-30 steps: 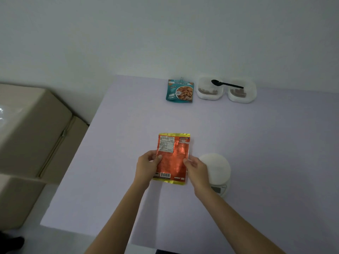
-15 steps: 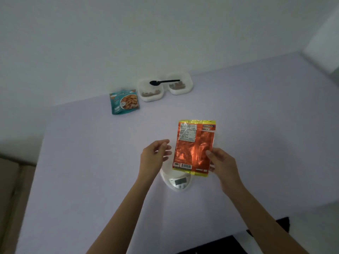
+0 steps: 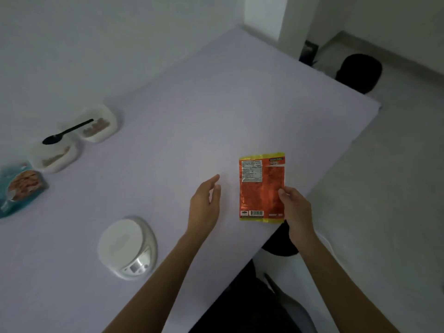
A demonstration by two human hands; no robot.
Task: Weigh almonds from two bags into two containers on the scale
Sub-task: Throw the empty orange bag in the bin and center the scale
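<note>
Near the right edge of the desk, the right grip holds the orange foil bag by its lower right side, thumb on the printed back. I cannot tell whether the bag rests on the surface or hangs just above it, nor whether its top is open. The left grip is wide and holds nothing, just beside the bag.

The kitchen scale sits by the near edge with a bare platform. Toward the far left corner, the farther container and the nearer container stand side by side, each with some brown pieces inside — likely almonds, though blurred. A black spoon lies across their rims, and the teal almond bag lies at the left edge beside them.

By my reading some almonds are already portioned, but nothing is being weighed now — neither container is on the scale.
</note>
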